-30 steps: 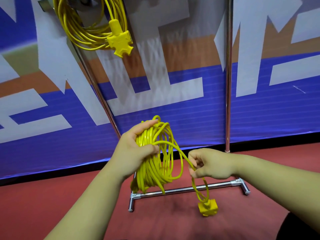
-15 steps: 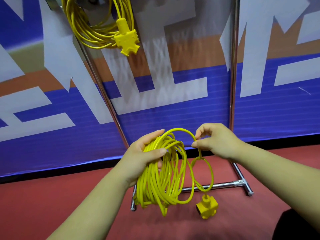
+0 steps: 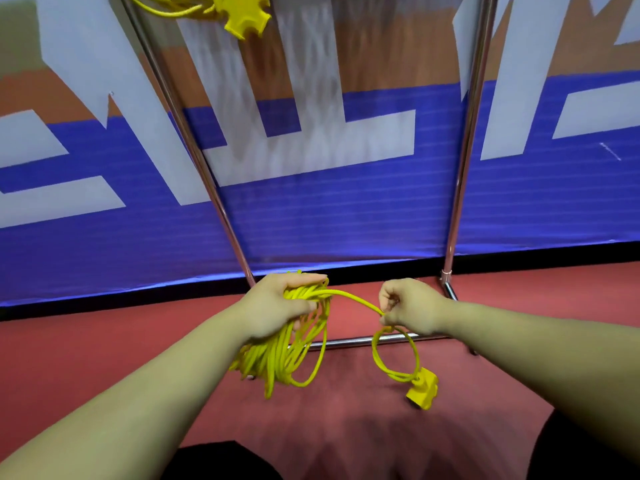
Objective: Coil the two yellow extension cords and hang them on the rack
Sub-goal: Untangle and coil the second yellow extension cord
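My left hand (image 3: 277, 306) grips the top of a yellow extension cord coil (image 3: 280, 358) that hangs below it. One strand runs from the coil to my right hand (image 3: 405, 306), which pinches it. Below that hand the cord makes a small loop (image 3: 377, 362) ending in the yellow socket block (image 3: 423, 393) just above the floor. The other yellow cord (image 3: 176, 6) with its socket head (image 3: 246, 17) hangs on the rack at the top edge, mostly cut off.
The chrome rack stands close in front: a slanted left pole (image 3: 187, 140), an upright right pole (image 3: 464, 168) and a base bar (image 3: 349, 341) on the red floor (image 3: 104, 341). A blue, white and orange banner wall (image 3: 346, 220) is behind it.
The view tilted down, so the hung cord slid to the top edge. My right hand came down and to the right, drawing the strand out from the coil; the socket block swung right.
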The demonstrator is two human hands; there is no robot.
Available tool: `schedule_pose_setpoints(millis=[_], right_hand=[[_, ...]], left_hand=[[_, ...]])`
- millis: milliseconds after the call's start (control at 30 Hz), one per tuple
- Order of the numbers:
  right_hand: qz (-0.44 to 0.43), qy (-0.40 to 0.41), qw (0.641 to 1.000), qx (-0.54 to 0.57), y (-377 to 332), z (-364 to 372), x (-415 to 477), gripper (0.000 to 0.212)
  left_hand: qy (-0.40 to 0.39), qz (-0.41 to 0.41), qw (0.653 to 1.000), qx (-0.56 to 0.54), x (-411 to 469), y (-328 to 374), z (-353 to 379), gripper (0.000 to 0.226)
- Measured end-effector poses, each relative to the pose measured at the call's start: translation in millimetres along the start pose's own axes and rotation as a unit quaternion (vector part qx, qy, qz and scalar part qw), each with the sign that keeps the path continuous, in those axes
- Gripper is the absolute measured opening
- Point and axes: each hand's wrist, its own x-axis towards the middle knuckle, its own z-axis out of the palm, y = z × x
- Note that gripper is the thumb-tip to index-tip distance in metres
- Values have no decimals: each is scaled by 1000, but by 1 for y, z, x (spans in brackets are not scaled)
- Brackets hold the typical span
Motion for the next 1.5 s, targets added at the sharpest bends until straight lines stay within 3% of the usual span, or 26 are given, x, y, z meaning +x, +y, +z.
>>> schedule_pose_setpoints(millis=[133, 400, 533, 633, 800, 933, 1033, 1133, 1267, 1500], right_hand=[[29, -27, 999, -17, 19, 4, 8, 28], [118, -207, 961, -140, 77, 58, 11, 28], [128, -248, 948, -156, 95, 120, 22, 46], [140, -233, 950, -153, 109, 156, 36, 60], [182, -225, 946, -148, 130, 200, 56, 74], [212, -201, 950, -107, 145, 225, 55, 37], [223, -162, 955, -107, 148, 230, 54, 32], [236, -159, 956, -74, 152, 224, 56, 25], [225, -162, 959, -51, 150, 210, 58, 46], [164, -69, 984, 15, 107, 152, 54, 46]], left_hand=[[-6, -12, 999, -35, 11, -19, 8, 43], [-33, -60, 997, 18, 33, -71, 20, 34], [-20, -72, 995, 68, 36, -131, 11, 33], [2, -79, 996, 50, 34, -169, 16, 33], [51, -156, 979, -123, 36, -203, 38, 31], [92, -199, 960, -175, 38, -212, 48, 29], [123, -229, 942, -213, 39, -217, 49, 28], [148, -232, 937, -215, 40, -217, 48, 24], [160, -219, 940, -208, 42, -205, 42, 23], [132, -153, 965, -168, 38, -154, 22, 38]])
